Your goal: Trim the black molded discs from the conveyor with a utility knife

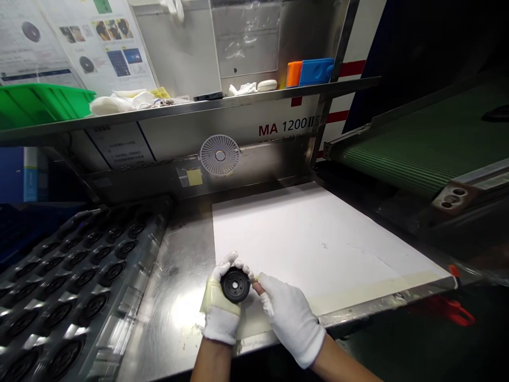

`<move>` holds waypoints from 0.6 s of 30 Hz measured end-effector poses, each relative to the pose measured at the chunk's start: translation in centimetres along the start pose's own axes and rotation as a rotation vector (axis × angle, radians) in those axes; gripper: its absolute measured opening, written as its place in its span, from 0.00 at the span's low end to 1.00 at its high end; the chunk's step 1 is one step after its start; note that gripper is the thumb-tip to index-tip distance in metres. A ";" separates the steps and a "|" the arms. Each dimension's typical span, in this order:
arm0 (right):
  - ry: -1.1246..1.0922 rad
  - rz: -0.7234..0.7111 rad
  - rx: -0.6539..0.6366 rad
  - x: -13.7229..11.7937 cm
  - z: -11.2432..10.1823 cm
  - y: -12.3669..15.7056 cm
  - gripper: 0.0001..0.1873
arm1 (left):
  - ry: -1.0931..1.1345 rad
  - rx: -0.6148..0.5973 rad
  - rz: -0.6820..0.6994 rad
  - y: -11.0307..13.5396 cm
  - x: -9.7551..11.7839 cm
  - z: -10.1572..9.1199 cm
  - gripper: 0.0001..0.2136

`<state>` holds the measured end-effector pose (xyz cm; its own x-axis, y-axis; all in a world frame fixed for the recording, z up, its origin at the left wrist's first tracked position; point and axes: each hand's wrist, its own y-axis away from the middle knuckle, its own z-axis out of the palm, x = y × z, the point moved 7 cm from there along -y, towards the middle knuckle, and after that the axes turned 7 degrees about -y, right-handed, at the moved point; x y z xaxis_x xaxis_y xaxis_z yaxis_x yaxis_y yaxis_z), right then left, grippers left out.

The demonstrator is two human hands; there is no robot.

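Note:
A black round wheel-like part (235,285) with a pale centre hole faces me above the near edge of the bench. My left hand (221,302), in a white glove with a yellowish palm cover, is closed around its left side and rim. At the part's right edge is my right hand (284,313), also gloved in white, with a bare fingertip showing. Its fingers are pinched together close to the rim. Whatever lies between them is too small or hidden to name.
A clear tray (131,297) of several similar black parts stands left. White sheeting (286,233) covers part of the metal bench (183,249). Behind are a small fan (220,155) and a shelf (246,99) with a green bin (47,103). A green conveyor (429,143) runs at right.

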<state>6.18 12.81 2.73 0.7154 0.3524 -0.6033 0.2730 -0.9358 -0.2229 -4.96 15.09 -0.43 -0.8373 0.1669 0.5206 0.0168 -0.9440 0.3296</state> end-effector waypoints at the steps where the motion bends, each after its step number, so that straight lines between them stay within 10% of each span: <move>1: 0.005 -0.001 -0.002 0.0 0.1 0.1 0.12 | 0.010 0.014 -0.001 -0.2 -0.1 0.0 0.06; 18: -0.027 0.019 -0.015 -0.7 0.8 0.8 0.08 | 0.117 0.104 0.042 0.1 -0.3 0.5 0.05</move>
<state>5.36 11.80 2.38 0.7032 0.3342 -0.6276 0.2696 -0.9421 -0.1995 -4.43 15.04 -0.17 -0.8927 0.0878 0.4420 0.1045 -0.9138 0.3926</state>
